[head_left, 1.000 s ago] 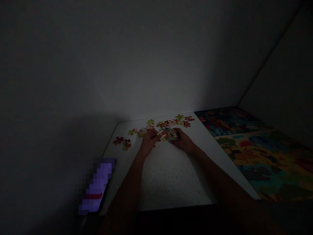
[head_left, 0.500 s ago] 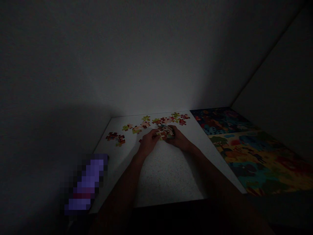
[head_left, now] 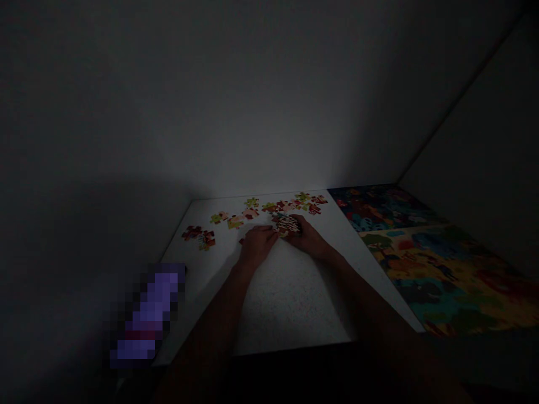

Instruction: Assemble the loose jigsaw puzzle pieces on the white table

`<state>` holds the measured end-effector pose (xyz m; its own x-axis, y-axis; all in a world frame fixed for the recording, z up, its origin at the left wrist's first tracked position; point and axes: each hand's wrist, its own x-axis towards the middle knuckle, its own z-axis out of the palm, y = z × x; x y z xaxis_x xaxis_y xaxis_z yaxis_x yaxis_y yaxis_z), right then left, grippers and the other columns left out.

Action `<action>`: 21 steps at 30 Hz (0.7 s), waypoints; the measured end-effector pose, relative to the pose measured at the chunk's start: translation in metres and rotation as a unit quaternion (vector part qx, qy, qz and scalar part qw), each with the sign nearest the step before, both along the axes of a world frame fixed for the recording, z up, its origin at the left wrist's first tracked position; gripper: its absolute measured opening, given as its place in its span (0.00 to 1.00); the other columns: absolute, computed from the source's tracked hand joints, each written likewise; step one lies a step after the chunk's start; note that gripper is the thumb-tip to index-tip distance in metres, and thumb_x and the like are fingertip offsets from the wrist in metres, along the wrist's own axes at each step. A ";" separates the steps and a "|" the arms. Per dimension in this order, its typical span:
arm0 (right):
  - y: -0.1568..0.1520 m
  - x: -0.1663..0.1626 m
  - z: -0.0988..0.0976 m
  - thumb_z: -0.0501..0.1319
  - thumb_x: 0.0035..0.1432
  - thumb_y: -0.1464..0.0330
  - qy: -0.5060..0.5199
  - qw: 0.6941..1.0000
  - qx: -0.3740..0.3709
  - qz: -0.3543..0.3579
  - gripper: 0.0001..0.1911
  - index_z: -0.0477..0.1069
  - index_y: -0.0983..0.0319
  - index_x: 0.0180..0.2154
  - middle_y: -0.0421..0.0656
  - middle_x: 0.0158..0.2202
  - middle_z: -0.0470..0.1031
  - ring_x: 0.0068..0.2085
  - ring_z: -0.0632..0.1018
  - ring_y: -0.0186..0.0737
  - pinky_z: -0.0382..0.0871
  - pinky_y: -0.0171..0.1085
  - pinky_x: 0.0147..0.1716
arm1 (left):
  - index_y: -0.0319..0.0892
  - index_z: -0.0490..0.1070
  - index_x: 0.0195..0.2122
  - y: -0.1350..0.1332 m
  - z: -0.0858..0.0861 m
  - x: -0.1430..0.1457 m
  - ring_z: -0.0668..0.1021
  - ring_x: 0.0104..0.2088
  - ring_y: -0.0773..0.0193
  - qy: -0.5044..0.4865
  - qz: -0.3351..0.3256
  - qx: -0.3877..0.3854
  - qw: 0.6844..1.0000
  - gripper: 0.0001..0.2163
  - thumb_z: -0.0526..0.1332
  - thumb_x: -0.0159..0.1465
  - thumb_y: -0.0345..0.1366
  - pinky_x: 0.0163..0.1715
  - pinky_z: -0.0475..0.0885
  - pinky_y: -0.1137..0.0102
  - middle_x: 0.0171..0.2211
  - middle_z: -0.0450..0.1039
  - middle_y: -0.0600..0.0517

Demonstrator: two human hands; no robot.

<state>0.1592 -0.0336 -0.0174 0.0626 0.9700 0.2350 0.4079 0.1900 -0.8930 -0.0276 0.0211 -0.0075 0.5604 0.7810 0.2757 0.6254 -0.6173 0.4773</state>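
A dark, striped block of joined jigsaw puzzle pieces [head_left: 288, 223] lies near the middle of the white table [head_left: 295, 297]. My right hand [head_left: 309, 238] is curled around the block's right side. From the left, my left hand [head_left: 259, 246] has its fingers closed on a small jigsaw puzzle piece [head_left: 276, 231] at the block's edge, mostly hidden by the fingertips. Loose pink-and-green puzzle pieces [head_left: 236, 222] lie beyond my hands. Farther left is a cluster of brown puzzle pieces [head_left: 200, 238]. One brown piece [head_left: 241, 241] peeks out beside my left hand.
To the right lie a dark picture sheet [head_left: 383, 207] and a yellow animal picture [head_left: 429, 275]. A blurred-out purple object [head_left: 149, 314] is at the table's left edge. A wall [head_left: 269, 112] rises behind the table; the light is dim.
My left hand has shifted slightly right, its fingers now covering the light piece at the block's left edge. My right hand stays at the block, its fingers a little lower around it.
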 end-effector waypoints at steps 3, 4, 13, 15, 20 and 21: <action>-0.001 0.000 0.002 0.68 0.49 0.61 0.011 1.000 -0.007 0.003 0.34 0.61 0.62 0.55 0.54 0.54 0.73 0.52 0.77 0.49 0.71 0.48 0.53 | 0.46 0.80 0.45 -0.002 0.003 0.001 0.76 0.52 0.56 0.035 -0.001 0.018 0.999 0.12 0.57 0.68 0.39 0.57 0.67 0.60 0.51 0.77 0.48; -0.001 0.000 0.003 0.68 0.49 0.61 0.013 1.000 -0.011 0.004 0.34 0.61 0.62 0.55 0.54 0.54 0.73 0.52 0.77 0.49 0.71 0.49 0.53 | 0.45 0.80 0.45 -0.003 0.004 0.001 0.75 0.52 0.56 0.046 -0.002 0.024 0.999 0.12 0.57 0.68 0.40 0.57 0.67 0.60 0.51 0.77 0.48; 0.001 0.000 -0.003 0.69 0.49 0.63 0.030 0.999 -0.026 -0.002 0.39 0.56 0.62 0.59 0.55 0.56 0.71 0.54 0.76 0.49 0.69 0.49 0.57 | 0.39 0.79 0.42 -0.023 0.013 0.011 0.75 0.51 0.50 0.118 0.007 0.061 0.991 0.13 0.54 0.68 0.37 0.56 0.65 0.54 0.50 0.75 0.42; 0.001 -0.001 -0.004 0.69 0.50 0.63 0.026 0.999 -0.023 -0.006 0.39 0.54 0.62 0.60 0.54 0.57 0.71 0.54 0.76 0.48 0.69 0.49 0.57 | 0.38 0.78 0.41 -0.028 0.015 0.014 0.76 0.48 0.49 0.125 0.005 0.066 0.990 0.13 0.54 0.68 0.35 0.54 0.66 0.54 0.46 0.76 0.40; -0.001 -0.002 0.000 0.67 0.51 0.62 0.007 1.000 -0.018 -0.004 0.35 0.56 0.63 0.57 0.55 0.55 0.72 0.53 0.77 0.48 0.71 0.48 0.54 | 0.41 0.78 0.37 -0.028 0.017 0.014 0.76 0.46 0.51 0.127 0.029 0.064 0.989 0.13 0.53 0.67 0.33 0.50 0.67 0.58 0.41 0.77 0.42; -0.002 -0.002 0.001 0.67 0.51 0.61 -0.001 1.000 -0.020 -0.006 0.34 0.57 0.63 0.56 0.55 0.54 0.73 0.52 0.77 0.48 0.71 0.48 0.53 | 0.41 0.78 0.36 -0.026 0.018 0.013 0.76 0.45 0.52 0.126 0.041 0.060 0.989 0.13 0.53 0.67 0.33 0.49 0.68 0.59 0.41 0.77 0.43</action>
<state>0.1575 -0.0358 -0.0161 0.0749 0.9777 0.1964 0.4116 0.1491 -0.8991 -0.0147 -0.0047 0.0100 0.5594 0.7965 0.2292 0.7653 -0.6026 0.2262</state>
